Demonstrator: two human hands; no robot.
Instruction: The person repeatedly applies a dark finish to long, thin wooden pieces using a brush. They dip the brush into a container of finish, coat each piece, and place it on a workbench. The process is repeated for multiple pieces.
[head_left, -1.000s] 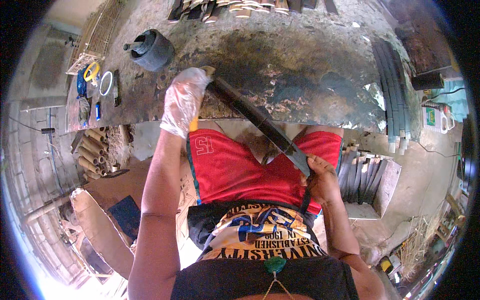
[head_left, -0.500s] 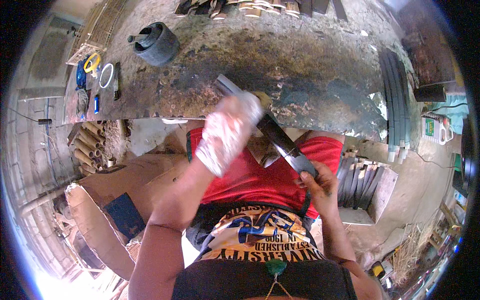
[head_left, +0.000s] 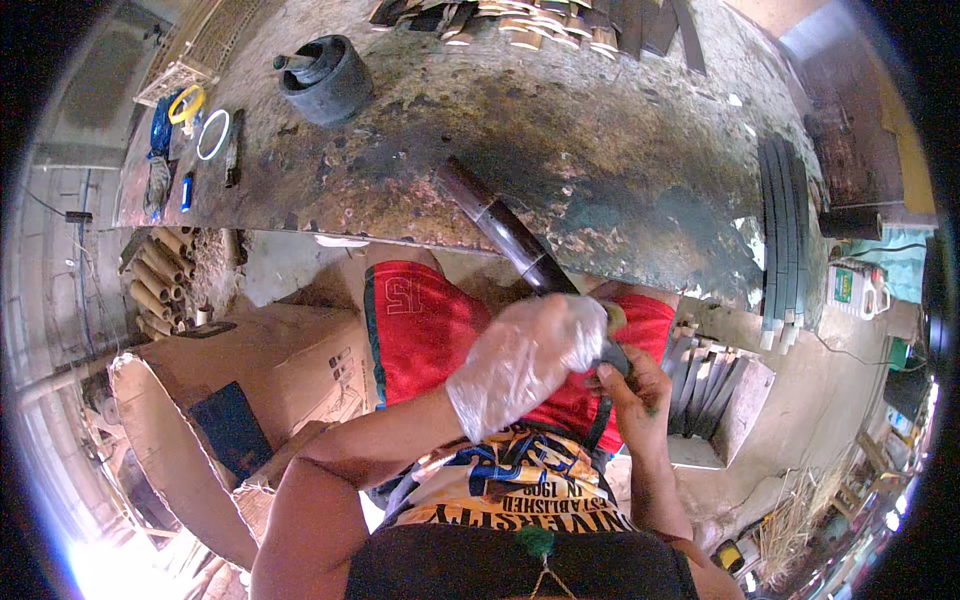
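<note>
A split length of bamboo (head_left: 490, 222), dark, glossy and jointed, slants from over the workbench down to my lap. My right hand (head_left: 640, 392) is closed on its near end, thumb on top and fingers underneath. Green stain marks that hand. My left hand (head_left: 535, 350), in a clear plastic glove, is closed round a yellowish pad (head_left: 615, 318), pressed over the bamboo just above my right hand. Mostly hidden by the glove, the pad may be sponge or cloth. The bamboo's far end hangs above the bench.
A stained workbench (head_left: 400, 190) bears a grey stone-like pot (head_left: 325, 85), tape rolls (head_left: 187, 104), a blue lighter (head_left: 187, 190), bamboo pieces (head_left: 540, 25) and dark strips (head_left: 785, 220). A cardboard box (head_left: 260, 340) stands left; a box of dark slats (head_left: 700, 405) stands right.
My gloved left hand has slid along the bamboo from its far part down to near my right hand. The bamboo's far part is now uncovered. My right hand keeps its hold.
</note>
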